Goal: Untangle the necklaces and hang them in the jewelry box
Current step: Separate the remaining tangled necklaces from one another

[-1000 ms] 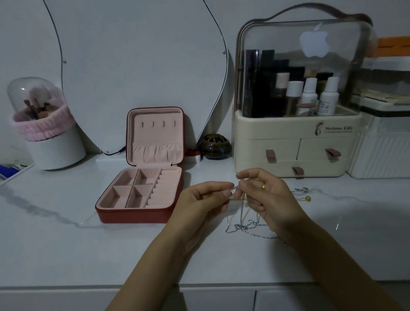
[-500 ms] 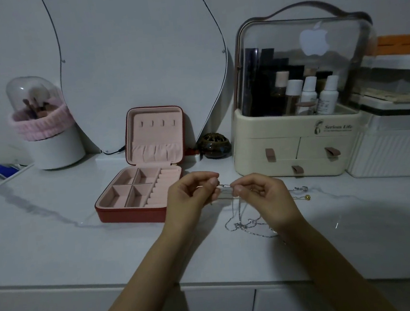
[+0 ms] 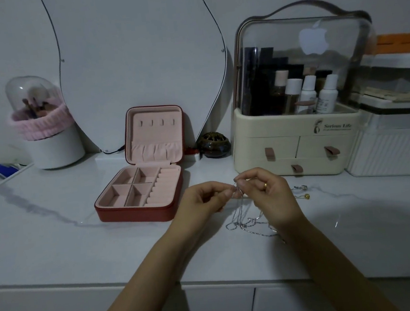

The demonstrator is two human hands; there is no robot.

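A: Nearest to you, what are the hands doing?

B: Both are raised just over the marble-look vanity top (image 3: 57, 244). The left hand (image 3: 200, 201) pinches a fine silver chain between thumb and fingertips; the right hand (image 3: 267, 194), a ring on one finger, pinches the same strands just beside it. The fingertips nearly meet.

A: And the necklaces themselves?

B: The tangled necklaces (image 3: 249, 222) hang from that shared pinch toward six o'clock, and the slack pools in a knotted loop on the top below the right hand. The long axis of the lifted part runs roughly twelve to six. More chain trails out at three o'clock of the right hand, ending at a small gold bead (image 3: 307, 196) and a silver pendant (image 3: 303, 187); whether that is a separate necklace I cannot tell.

A: Where is the jewelry box from there?

B: The red jewelry box (image 3: 139, 211) lies open at about ten o'clock of the left hand, so the left hand is nearer to it. The hooks (image 3: 157, 122) sit in a row in its upright lid, bare, so nothing is hung yet.

A: So the next step?

B: By my reckoning, the hands must part sideways to tease a strand free before anything travels to the lid.

A: Farther back?

B: A cosmetics organizer (image 3: 296, 154) at one o'clock, a mirror (image 3: 138, 49) at twelve.
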